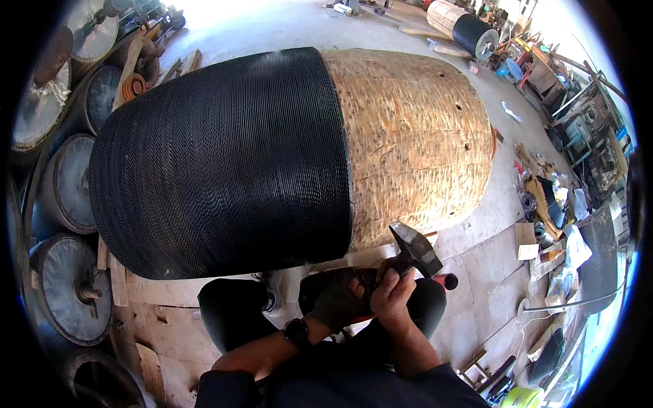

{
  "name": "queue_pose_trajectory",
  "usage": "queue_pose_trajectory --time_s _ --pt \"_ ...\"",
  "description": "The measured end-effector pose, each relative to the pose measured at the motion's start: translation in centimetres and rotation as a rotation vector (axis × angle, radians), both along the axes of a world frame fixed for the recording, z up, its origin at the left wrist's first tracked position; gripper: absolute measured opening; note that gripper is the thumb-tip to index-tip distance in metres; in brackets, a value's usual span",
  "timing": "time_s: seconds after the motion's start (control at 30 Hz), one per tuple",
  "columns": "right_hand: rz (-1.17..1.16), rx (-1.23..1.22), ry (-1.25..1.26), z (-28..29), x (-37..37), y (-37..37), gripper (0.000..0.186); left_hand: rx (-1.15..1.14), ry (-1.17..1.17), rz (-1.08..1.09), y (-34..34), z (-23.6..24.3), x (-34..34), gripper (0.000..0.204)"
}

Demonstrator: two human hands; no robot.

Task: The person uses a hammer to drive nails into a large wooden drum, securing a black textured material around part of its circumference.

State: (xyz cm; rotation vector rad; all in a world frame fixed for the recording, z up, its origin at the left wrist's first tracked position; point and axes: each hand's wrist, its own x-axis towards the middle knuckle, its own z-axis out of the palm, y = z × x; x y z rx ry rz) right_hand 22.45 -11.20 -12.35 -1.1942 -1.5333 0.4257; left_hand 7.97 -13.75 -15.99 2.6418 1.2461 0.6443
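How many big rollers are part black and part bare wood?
2: one big roller right in front of the person, and a far roller at the back right. More could be hidden.

Glare whitens the upper-left floor point(224, 26), and fisheye distortion curves the dark-rimmed edges.

Drum point(292, 163): large, lying on its side; black ribbed covering point(224, 170) left, bare pitted wood point(415, 136) right.
Hammer point(417, 252): grey metal head, tilted, held up at the drum's near side, by the wooden part.
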Motion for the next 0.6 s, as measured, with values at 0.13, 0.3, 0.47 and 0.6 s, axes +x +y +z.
queue_pose_trajectory --time_s 0.13,0.3,0.47,0.6 --pt "-0.06 -0.24 -0.199 2.8 -1.2 1.4 0.019 -0.02 -0.171 0.031 0.7 2.8 0.1 0.031" --pt "-0.046 -0.155 -0.096 2.3 -1.3 0.4 0.02 0.051 -0.1 -0.012 0.4 0.4 -0.4 0.037" --pt "0.009 -0.214 -0.026 2.8 -1.2 0.4 0.031 -0.052 -0.061 0.046 0.4 2.4 -0.2 0.038" --pt "0.034 0.018 0.081 2.1 -1.1 0.2 0.025 -0.039 -0.109 0.075 -0.3 0.7 -0.2 0.04"
